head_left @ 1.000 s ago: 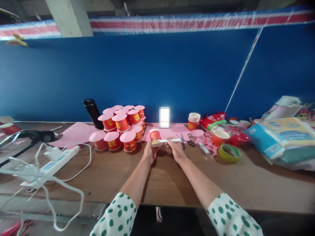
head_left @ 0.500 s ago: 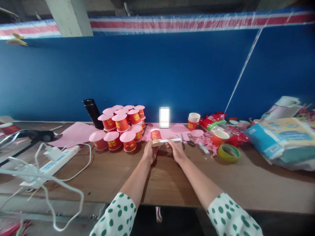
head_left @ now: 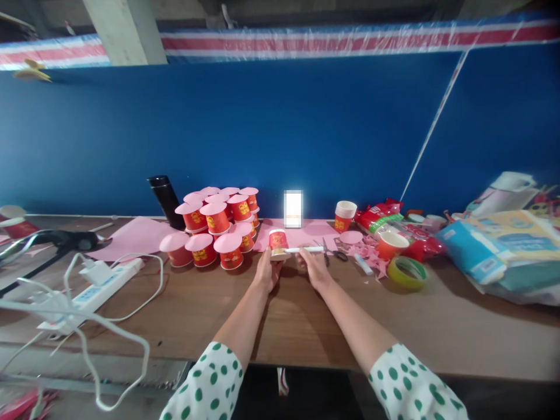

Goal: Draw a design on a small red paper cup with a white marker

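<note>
My left hand is closed around a red paper cup with gold print, which it holds tilted above the table. In my right hand is a slim white pen-shaped tube, lying roughly level. Its left tip meets or nearly meets the cup's lower rim; I cannot tell which. Left of my hands, several red paper cups stand in stacked groups with pink paper discs on top. Behind the held cup lies a pink paper sheet. Scissors rest just right of my right hand.
Rightward are stacked cups, pink paper scraps, another white tube, an orange cup, a tape roll and a blue-yellow package. A power strip with loose cables, and a black bottle, are leftward. A blue panel stands behind.
The cup in my left hand has tilted very slightly. Both hands keep their hold, and the rest of the scene looks the same apart from a tiny camera shift.
</note>
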`<state>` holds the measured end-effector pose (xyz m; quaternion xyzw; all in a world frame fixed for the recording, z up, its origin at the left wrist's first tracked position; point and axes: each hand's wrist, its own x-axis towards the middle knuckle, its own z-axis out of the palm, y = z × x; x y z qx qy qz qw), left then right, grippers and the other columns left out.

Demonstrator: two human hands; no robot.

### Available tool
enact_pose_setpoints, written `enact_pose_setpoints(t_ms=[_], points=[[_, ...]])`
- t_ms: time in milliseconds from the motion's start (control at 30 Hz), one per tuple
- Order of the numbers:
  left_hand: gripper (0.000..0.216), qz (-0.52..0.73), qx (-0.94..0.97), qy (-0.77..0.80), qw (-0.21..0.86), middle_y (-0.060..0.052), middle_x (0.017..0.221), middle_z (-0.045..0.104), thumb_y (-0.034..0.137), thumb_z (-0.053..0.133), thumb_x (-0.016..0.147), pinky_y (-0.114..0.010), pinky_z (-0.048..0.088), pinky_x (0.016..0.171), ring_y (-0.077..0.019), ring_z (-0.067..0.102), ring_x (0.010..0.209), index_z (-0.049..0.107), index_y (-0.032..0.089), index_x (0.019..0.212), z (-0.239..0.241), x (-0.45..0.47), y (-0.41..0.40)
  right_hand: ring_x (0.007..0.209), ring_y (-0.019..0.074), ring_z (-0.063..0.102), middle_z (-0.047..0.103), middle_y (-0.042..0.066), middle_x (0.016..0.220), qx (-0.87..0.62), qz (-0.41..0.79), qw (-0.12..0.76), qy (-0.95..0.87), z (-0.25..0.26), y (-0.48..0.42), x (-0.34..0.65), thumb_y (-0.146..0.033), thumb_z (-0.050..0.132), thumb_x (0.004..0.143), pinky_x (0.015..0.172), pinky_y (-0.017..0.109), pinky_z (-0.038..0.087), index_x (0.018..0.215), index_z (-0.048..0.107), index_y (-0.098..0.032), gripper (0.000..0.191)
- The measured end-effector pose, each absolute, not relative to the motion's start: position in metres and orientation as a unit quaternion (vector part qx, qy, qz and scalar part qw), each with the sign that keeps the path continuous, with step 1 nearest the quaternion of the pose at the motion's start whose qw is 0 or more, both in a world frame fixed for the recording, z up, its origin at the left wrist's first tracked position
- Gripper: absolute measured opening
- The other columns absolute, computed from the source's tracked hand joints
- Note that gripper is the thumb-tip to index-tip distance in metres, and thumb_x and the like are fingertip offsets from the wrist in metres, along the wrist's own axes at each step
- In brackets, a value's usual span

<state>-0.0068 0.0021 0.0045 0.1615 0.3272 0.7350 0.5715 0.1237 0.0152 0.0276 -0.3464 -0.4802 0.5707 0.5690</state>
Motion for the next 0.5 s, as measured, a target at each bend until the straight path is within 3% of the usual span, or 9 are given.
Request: enact_pose_setpoints(t_ms=[500], points=[[0.028, 0.732, 0.166, 0.332, 0.572, -0.01, 0.088, 0.068, 0.035, 0.053, 0.087, -0.031, 0.05, 0.076, -0.0173, 0.065, 0.078, 0.06, 0.011, 0.1, 0.0034, -0.0071, 0.0022, 0.05, 0.0098, 0.049, 0.06, -0.001, 0.061, -0.352, 0.569, 0.579, -0.466, 0.0271, 0.0159, 0.1236, -0.044, 0.069, 0.062, 0.042, 0.02, 0.031, 0.074, 0.059, -0.019, 0.029]])
